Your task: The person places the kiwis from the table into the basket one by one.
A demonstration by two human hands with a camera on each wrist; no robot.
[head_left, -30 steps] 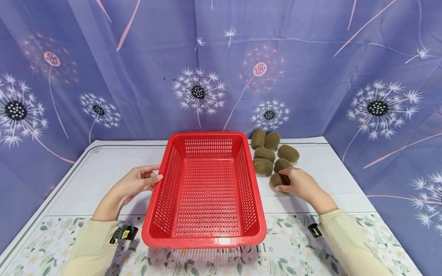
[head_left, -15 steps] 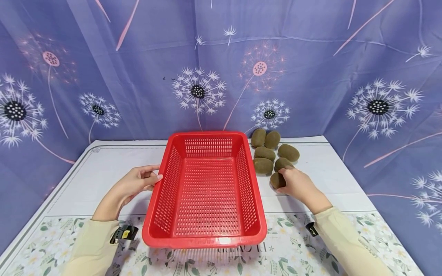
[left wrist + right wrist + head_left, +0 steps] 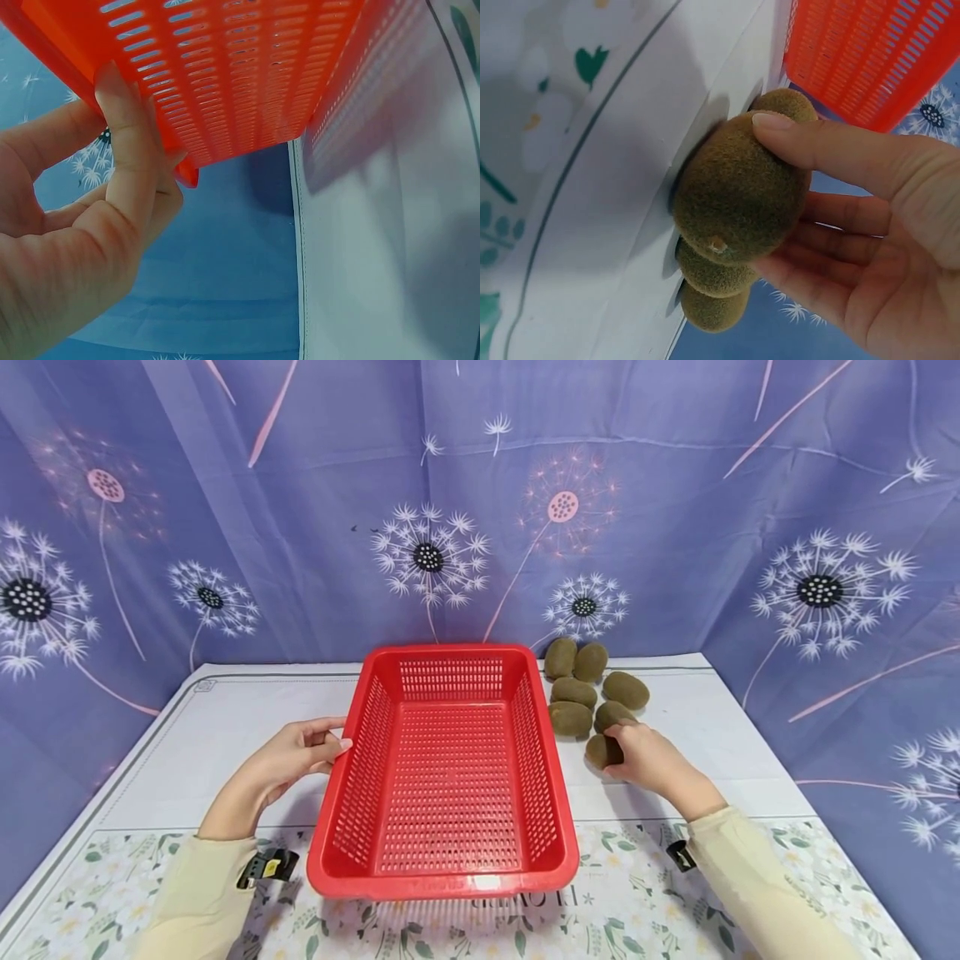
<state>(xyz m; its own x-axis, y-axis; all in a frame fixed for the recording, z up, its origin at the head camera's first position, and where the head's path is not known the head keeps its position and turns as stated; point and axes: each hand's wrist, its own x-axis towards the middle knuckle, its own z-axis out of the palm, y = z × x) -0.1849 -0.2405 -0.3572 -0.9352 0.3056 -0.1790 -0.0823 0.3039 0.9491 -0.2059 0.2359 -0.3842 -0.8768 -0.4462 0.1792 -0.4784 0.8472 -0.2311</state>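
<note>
A red plastic basket with slotted walls stands in the middle of the table, nothing inside it. My left hand pinches its left rim between thumb and fingers; the left wrist view shows the fingers at the rim. Right of the basket, my right hand grips the nearest kiwi, thumb on one side and fingers on the other. That kiwi fills the middle of the right wrist view, close against the white table surface. Several more kiwis lie behind it, beside the basket's right wall.
The table has a white back part and a floral front cloth. A purple curtain with dandelion prints rises behind the table and along both sides.
My right hand's fingers have closed in around the nearest kiwi, covering more of it than before. The left hand and the basket stay in place.
</note>
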